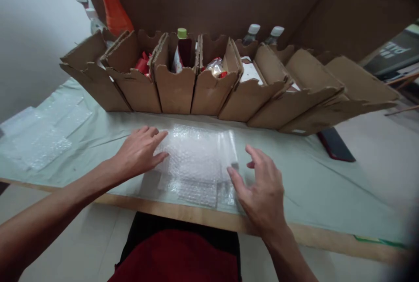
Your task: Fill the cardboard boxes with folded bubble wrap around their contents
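The bubble wrap (194, 157) lies between the left hand (140, 149) and right hand (263, 190), each grip spread wide.

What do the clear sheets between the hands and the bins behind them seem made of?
Clear sheets: probably thin plastic bubble wrap, see-through and shiny, given the dimpled texture and bright glints. Bins: likely corrugated cardboard, matte brown, with rough, layered-looking edges.

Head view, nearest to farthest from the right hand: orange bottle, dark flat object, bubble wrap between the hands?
1. Bubble wrap: just left of the right hand
2. Dark flat object: off to the right
3. Orange bottle: far back left
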Available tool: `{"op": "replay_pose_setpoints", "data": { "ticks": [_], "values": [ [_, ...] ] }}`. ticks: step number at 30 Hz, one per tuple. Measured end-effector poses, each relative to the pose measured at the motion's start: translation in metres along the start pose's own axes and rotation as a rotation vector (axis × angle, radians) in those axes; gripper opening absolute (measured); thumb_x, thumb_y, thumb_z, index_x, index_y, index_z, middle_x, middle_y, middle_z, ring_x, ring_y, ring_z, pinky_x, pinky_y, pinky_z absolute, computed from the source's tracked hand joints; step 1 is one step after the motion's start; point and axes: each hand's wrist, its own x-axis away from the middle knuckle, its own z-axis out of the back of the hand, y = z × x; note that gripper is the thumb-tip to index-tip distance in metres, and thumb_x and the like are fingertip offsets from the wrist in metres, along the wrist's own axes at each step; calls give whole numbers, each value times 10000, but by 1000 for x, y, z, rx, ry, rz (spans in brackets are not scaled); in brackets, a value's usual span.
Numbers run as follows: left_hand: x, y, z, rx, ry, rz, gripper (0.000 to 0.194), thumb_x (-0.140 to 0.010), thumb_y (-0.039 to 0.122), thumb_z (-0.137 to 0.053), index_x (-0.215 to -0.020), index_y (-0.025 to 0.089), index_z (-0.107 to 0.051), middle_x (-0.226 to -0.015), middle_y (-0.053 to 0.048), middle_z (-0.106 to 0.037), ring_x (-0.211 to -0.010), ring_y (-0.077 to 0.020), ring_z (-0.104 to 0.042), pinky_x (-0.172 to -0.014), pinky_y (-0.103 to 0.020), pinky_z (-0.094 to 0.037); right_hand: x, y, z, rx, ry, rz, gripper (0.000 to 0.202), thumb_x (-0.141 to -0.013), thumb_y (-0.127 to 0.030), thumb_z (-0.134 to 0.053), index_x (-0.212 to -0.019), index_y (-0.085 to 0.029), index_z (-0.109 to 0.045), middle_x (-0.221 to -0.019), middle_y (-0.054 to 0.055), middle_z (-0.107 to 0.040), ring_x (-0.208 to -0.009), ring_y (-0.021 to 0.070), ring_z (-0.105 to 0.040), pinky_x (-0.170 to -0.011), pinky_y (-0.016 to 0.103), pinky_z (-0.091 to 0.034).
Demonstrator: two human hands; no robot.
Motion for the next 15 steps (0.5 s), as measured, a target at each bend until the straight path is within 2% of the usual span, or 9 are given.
{"op": "replay_pose_setpoints", "data": {
  "ticks": [3,5,7,10,13,15],
  "values": [
    [15,-2,14,82,19,-8,395,-948,357,-606,-1274,141,-657,-1203,-195,-693,-1090,-365,-638,-952,-511,-497,-21,-31,21,-20,22,208,362,-994,-210,-550,-1352,-265,-572,-1235,121,-683,-1066,296,-674,-833,439,-474],
    [19,-7,23,141,53,-3,366,-934,326,-620,-1246,143,-677,-1191,-194,-700,-1079,-366,-647,-946,-526,-504,-34,-46,21,-62,17,298,343,-986,-182,-542,-1312,-273,-595,-1248,115,-678,-1091,299,-657,-873,454,-462],
    [21,-19,33,215,155,-3,327,-923,329,-638,-1181,142,-710,-1163,-191,-715,-1058,-362,-663,-926,-524,-524,-40,-53,5,-89,-35,399,315,-987,-203,-545,-1290,-251,-614,-1294,125,-671,-1159,316,-631,-930,473,-455],
    [18,-53,62,287,403,52,285,-944,346,-608,-1116,160,-738,-1159,-153,-730,-1074,-311,-673,-944,-456,-542,-35,-47,-41,-37,-169,508,295,-1013,-260,-507,-1272,-215,-641,-1330,141,-678,-1213,330,-611,-920,463,-459],
    [1,-101,106,258,652,292,273,-940,295,-571,-1098,167,-754,-1083,-67,-742,-1045,-231,-675,-985,-373,-516,-20,-34,-78,33,-219,494,361,-1033,-296,-487,-1365,-216,-605,-1399,136,-653,-1272,318,-585,-944,455,-447],
    [-22,-134,132,261,673,450,314,-921,236,-535,-1094,105,-761,-955,-23,-722,-991,-212,-683,-961,-356,-501,-12,-28,-88,56,-217,486,396,-1036,-300,-493,-1416,-217,-569,-1448,131,-622,-1324,309,-549,-983,454,-429]
  ]
}}
